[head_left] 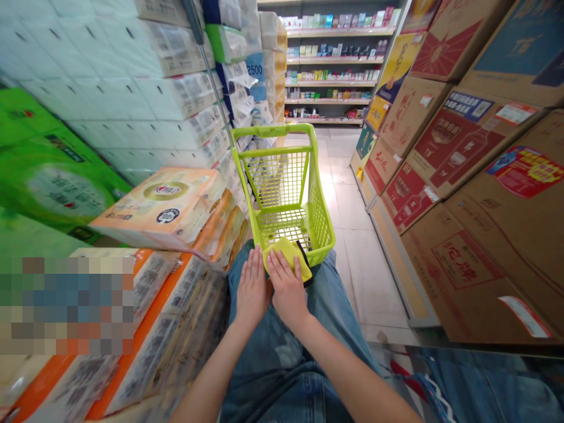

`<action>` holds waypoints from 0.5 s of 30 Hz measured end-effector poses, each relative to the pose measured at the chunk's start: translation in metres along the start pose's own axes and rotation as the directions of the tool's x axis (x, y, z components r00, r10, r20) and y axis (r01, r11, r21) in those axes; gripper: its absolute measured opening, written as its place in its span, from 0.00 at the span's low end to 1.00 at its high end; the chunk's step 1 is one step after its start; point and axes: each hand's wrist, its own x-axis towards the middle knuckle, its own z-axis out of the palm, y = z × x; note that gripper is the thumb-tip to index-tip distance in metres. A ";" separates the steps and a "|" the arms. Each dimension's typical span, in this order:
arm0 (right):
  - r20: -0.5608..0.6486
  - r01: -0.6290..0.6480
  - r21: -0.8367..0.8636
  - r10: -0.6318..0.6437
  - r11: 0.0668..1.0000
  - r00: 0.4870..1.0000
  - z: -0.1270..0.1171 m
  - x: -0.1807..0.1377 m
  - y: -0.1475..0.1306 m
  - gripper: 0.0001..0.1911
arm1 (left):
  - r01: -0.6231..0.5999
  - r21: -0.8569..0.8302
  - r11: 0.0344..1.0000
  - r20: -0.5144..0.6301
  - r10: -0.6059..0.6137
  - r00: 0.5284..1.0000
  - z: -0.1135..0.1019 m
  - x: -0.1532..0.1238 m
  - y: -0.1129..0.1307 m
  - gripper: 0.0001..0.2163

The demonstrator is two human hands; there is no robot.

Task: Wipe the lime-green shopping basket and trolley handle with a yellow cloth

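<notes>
A lime-green plastic shopping basket (326, 226) with grid walls and a raised handle bar stands before my knees. A folded yellow cloth (304, 271) with a dark edge lies over its near rim. My right hand (288, 288) presses the cloth against the rim, fingers extended over it and thumb hidden. Just left, my left hand (253, 291) rests with straight fingers at the basket's near left corner, holding nothing that I can see. Both hands are close together above my denim-covered legs (282, 352).
Tissue packs (158, 200) are stacked close on the left, with a green carton (61, 170) behind. Cardboard boxes (480, 258) line the right side. A tiled aisle (348, 217) leads to shelves of small products (335, 56). A thin metal pole (214, 82) slants beside the basket.
</notes>
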 end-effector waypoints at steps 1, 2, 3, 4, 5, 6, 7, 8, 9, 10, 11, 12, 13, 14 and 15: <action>0.007 0.012 -0.001 -0.012 1.000 1.000 0.000 0.000 -0.001 0.34 | -0.005 0.003 1.000 0.000 0.005 1.000 0.000 0.000 0.000 0.34; 0.016 0.023 -0.003 -0.023 1.000 1.000 -0.002 0.000 0.001 0.34 | -0.006 0.004 1.000 0.000 0.006 1.000 0.000 0.000 -0.001 0.35; 0.027 0.035 -0.004 -0.035 0.999 0.999 -0.005 -0.002 0.005 0.35 | -0.004 -0.001 1.000 -0.001 0.004 1.000 0.000 0.000 -0.001 0.35; 0.038 0.045 -0.005 -0.045 0.999 0.998 -0.010 -0.004 0.010 0.35 | 0.002 -0.009 1.000 -0.002 -0.002 1.000 -0.001 0.000 0.000 0.35; 0.044 0.048 -0.008 -0.047 0.999 0.998 -0.015 -0.007 0.017 0.36 | 0.010 -0.019 1.000 -0.003 -0.010 1.000 -0.001 0.001 0.001 0.35; 0.045 0.042 -0.014 -0.041 0.999 0.998 -0.021 -0.010 0.026 0.36 | 0.018 -0.029 0.999 -0.004 -0.018 1.000 -0.001 0.001 0.001 0.36; 0.038 0.025 -0.025 -0.024 0.999 0.999 -0.027 -0.014 0.036 0.37 | 0.023 -0.036 0.999 -0.005 -0.023 1.000 -0.001 0.001 0.002 0.36; 0.025 0.003 -0.039 -0.002 0.999 1.000 -0.033 -0.017 0.047 0.38 | 0.026 -0.040 0.999 -0.004 -0.026 1.000 -0.001 0.002 0.003 0.37; 0.008 -0.024 -0.057 0.024 0.998 1.000 -0.038 -0.021 0.059 0.39 | 0.028 -0.041 0.999 -0.002 -0.028 1.000 0.000 0.002 0.003 0.37; -0.012 -0.053 -0.076 0.052 0.996 0.999 -0.043 -0.024 0.071 0.40 | 0.029 -0.040 0.999 -0.001 -0.029 1.000 0.000 0.002 0.004 0.37; -0.034 -0.083 -0.093 0.080 0.992 0.996 -0.047 -0.027 0.082 0.41 | 0.028 -0.041 0.999 -0.002 -0.028 1.000 0.000 0.002 0.004 0.37; -0.055 -0.112 -0.107 0.107 0.988 0.993 -0.051 -0.029 0.092 0.41 | 0.029 -0.043 0.999 -0.002 -0.029 1.000 0.000 0.002 0.004 0.37; -0.073 -0.137 -0.116 0.129 0.984 0.989 -0.055 -0.030 0.100 0.42 | 0.029 -0.046 0.999 -0.003 -0.029 1.000 0.000 0.002 0.003 0.37; -0.084 -0.159 -0.120 0.149 0.980 0.985 -0.057 -0.030 0.106 0.42 | 0.028 -0.050 0.998 -0.004 -0.028 1.000 -0.001 0.002 0.003 0.37; -0.091 -0.179 -0.121 0.169 0.976 0.981 -0.059 -0.030 0.108 0.42 | 0.027 -0.053 0.998 -0.005 -0.027 1.000 -0.001 0.002 0.003 0.37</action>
